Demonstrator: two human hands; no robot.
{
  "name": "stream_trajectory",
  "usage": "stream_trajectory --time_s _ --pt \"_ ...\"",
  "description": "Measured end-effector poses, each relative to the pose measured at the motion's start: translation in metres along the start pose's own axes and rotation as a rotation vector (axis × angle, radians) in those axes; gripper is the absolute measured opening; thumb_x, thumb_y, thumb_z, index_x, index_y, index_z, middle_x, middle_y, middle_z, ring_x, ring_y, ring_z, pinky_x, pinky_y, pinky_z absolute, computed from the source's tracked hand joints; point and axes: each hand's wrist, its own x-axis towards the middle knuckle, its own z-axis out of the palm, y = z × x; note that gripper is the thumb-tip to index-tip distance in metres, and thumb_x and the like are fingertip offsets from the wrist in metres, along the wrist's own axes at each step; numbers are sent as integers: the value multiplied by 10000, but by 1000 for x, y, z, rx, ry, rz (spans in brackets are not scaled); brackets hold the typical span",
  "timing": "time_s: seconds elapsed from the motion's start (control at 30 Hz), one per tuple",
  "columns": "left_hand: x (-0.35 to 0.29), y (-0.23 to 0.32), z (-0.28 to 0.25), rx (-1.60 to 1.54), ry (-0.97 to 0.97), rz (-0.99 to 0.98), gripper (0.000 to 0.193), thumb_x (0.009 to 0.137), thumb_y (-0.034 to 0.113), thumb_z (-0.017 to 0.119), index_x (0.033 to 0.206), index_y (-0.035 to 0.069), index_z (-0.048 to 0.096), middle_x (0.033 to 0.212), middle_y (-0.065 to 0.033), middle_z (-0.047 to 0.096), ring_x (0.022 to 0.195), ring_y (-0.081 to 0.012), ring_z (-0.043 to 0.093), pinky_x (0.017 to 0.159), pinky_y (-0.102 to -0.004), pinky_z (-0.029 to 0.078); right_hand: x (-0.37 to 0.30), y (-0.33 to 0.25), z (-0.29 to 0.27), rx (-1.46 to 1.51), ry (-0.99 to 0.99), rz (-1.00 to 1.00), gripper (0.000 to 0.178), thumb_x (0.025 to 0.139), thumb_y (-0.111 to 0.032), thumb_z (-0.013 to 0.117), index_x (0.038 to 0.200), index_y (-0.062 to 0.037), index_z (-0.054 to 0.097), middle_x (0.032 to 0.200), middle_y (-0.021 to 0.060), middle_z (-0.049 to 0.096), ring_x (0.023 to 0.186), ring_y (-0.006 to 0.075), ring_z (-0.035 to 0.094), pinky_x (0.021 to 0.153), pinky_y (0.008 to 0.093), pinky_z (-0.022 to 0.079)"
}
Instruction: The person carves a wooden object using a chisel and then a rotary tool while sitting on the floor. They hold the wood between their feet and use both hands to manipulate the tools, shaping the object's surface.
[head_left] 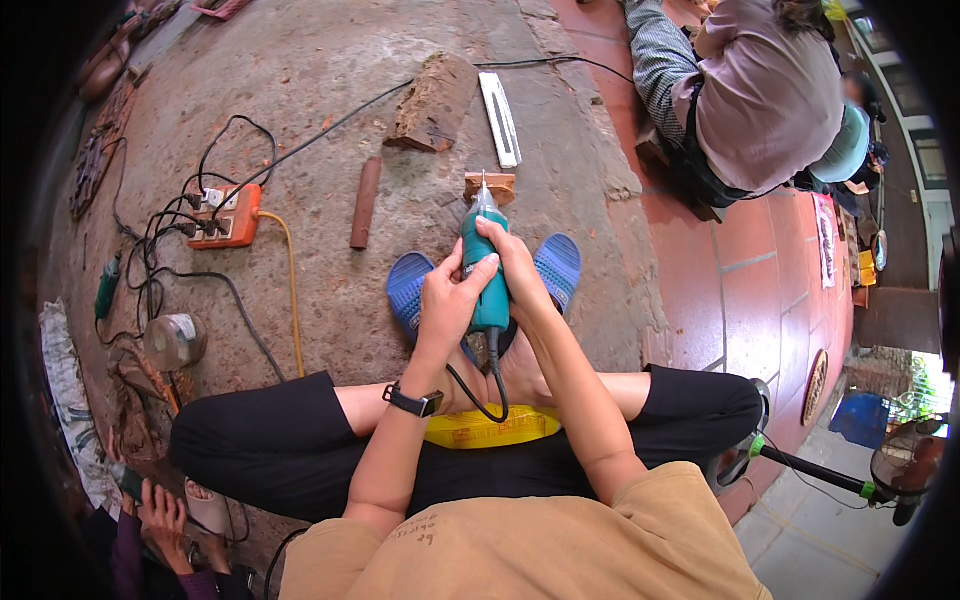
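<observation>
Both my hands are wrapped around a teal die grinder (489, 298), its thin bit pointing away from me. My left hand (446, 303) grips the body from the left side. My right hand (519, 268) closes on it from the right, nearer the nose. Just beyond the nose lies a small reddish-brown wood block (500, 185) on the ground; the bit's tip overlaps it, and I cannot tell whether they touch. A black cord (494, 385) drops from the grinder's rear between my legs. My blue slippers (408, 290) flank the tool.
A rough wood chunk (437, 103), a white slotted strip (500, 118) and a brown wooden bar (366, 203) lie ahead. An orange power strip (226, 216) with tangled cords stands left. Another person's hands (163, 522) are at lower left; a seated person (765, 95) is at upper right.
</observation>
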Motion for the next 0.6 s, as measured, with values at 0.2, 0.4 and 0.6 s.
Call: stream_trajectory --time_s 0.2,0.4,0.6 --pt "-14 8 18 21 -19 55 578 900 272 696 1332 -68 517 921 -107 698 789 -104 630 695 -256 517 -18 -13 -13 16 -3 40 334 916 -364 618 965 -33 605 812 50 601 664 126 590 582 259 504" --pt "-9 15 12 89 -3 21 573 875 350 709 1258 -52 570 898 -150 693 795 -151 658 683 -291 524 -4 -7 -8 36 36 31 327 900 -362 638 922 -37 609 767 50 596 637 151 608 571 292 516" --pt "-5 10 3 77 52 105 451 852 339 727 1101 -25 636 861 -162 706 790 -131 651 688 -318 532 25 13 -31 -16 27 73 383 884 -415 649 1046 -69 620 872 46 610 743 162 607 670 311 511"
